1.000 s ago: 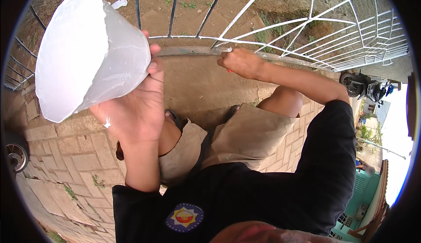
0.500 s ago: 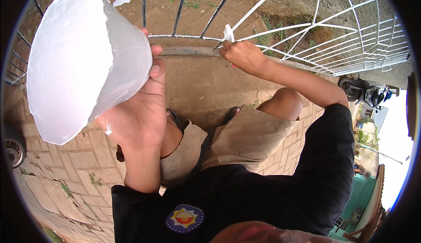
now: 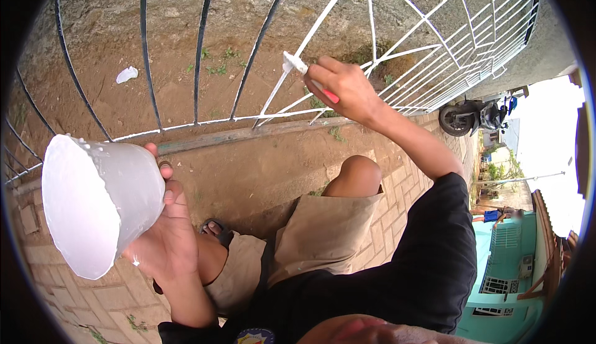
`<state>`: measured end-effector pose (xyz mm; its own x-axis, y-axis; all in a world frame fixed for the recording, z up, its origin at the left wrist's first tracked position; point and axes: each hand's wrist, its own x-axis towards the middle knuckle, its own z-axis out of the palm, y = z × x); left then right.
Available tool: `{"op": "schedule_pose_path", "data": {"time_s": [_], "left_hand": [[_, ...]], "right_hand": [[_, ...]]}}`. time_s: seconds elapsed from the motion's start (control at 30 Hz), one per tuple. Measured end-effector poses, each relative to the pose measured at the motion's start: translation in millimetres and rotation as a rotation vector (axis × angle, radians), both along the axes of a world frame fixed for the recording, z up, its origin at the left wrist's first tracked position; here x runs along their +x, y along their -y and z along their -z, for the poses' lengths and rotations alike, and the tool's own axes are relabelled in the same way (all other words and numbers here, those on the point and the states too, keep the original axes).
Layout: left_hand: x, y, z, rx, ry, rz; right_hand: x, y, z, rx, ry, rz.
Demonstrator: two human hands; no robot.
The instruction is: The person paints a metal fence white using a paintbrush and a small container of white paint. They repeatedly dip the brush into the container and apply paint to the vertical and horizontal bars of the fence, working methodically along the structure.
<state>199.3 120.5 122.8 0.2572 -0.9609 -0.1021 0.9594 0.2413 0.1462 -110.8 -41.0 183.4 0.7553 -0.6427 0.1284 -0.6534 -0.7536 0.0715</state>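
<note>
My left hand (image 3: 171,241) is closed around a translucent white plastic container (image 3: 133,185), tilted with its wide mouth toward the left and white paint inside. A white smear marks that palm. My right hand (image 3: 347,89) grips a paintbrush (image 3: 297,63) with a red handle and white-coated bristles. The bristles touch or nearly touch a slanted white bar of the metal fence (image 3: 326,12); I cannot tell exact contact.
Dark upright bars (image 3: 205,40) make up the fence's left part, above a low concrete edge (image 3: 230,138). A white scrap (image 3: 127,75) lies on soil beyond. Paving bricks (image 3: 87,294) surround my crouched legs. A motorcycle (image 3: 459,119) stands far right, near a turquoise house (image 3: 496,276).
My view has shifted, showing more of the fence. The brush has moved from the bar's lower end up along the slanted bar. The container sits lower in view, still held.
</note>
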Motion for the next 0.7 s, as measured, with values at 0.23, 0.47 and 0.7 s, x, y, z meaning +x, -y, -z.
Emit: {"op": "schedule_pose_path", "data": {"time_s": [0.23, 0.47, 0.7], "left_hand": [[1, 3, -3, 0.029, 0.037, -0.007], [-12, 6, -11, 0.062, 0.031, 0.027], [-24, 12, -18, 0.17, 0.056, -0.007]], "right_hand": [[-11, 18, -91, -0.686, 0.129, -0.106], [-18, -10, 24, -0.194, -0.058, -0.363], [-5, 14, -53, -0.662, 0.605, -0.065]]}}
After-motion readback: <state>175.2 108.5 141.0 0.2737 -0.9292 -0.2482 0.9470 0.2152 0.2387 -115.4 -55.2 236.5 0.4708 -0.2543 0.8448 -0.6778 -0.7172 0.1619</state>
